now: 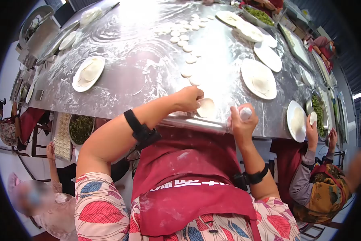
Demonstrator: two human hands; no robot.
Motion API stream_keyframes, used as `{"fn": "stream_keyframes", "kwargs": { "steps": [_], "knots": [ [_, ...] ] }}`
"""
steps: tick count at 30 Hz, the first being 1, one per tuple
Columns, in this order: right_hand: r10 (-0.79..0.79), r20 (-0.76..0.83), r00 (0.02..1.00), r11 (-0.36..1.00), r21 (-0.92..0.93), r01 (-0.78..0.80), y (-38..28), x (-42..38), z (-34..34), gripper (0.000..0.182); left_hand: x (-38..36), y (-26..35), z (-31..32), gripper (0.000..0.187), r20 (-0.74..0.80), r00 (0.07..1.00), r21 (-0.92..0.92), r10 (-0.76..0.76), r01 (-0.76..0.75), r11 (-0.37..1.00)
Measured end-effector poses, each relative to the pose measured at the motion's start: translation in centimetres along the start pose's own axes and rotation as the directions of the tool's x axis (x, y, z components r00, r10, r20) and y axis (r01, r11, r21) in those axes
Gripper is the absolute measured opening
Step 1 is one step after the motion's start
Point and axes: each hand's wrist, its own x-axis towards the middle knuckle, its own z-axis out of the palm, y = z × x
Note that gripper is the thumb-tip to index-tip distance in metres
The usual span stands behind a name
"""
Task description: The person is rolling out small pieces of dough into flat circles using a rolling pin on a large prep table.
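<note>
My left hand [187,99] is closed, its fingers pinched at the left edge of a thin round dough wrapper [206,108] near the front edge of the floured metal table [124,96]. To the right of the wrapper, my right hand [243,125] is wrapped round a rolling pin [245,113], whose pale end points up at me. The pin does not touch the wrapper. Beyond my left hand, a winding line of small flattened dough pieces [191,59] runs away across the table.
A plate of wrappers [89,74] lies left, another plate [259,79] right, with more plates behind it. Co-workers sit at both sides; one at right holds a wrapper [313,118] beside a bowl of green filling [318,110]. A filling bowl [81,129] and dumpling tray [62,138] are left.
</note>
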Motion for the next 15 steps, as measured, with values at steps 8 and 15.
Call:
{"fn": "stream_keyframes", "kwargs": {
  "steps": [8,15],
  "knots": [
    [-0.154,-0.021,0.988,0.972,-0.184,0.148,2.3,6.8,3.1,0.021,1.3,1.8,0.0,0.024,-0.019,0.999,0.106,-0.051,0.053,0.993],
    [-0.002,-0.038,0.999,1.000,-0.031,0.001,0.2,1.1,0.7,0.020,-0.9,0.7,0.1,0.021,0.037,0.999,-0.015,-0.028,0.029,0.999]
  ]
}}
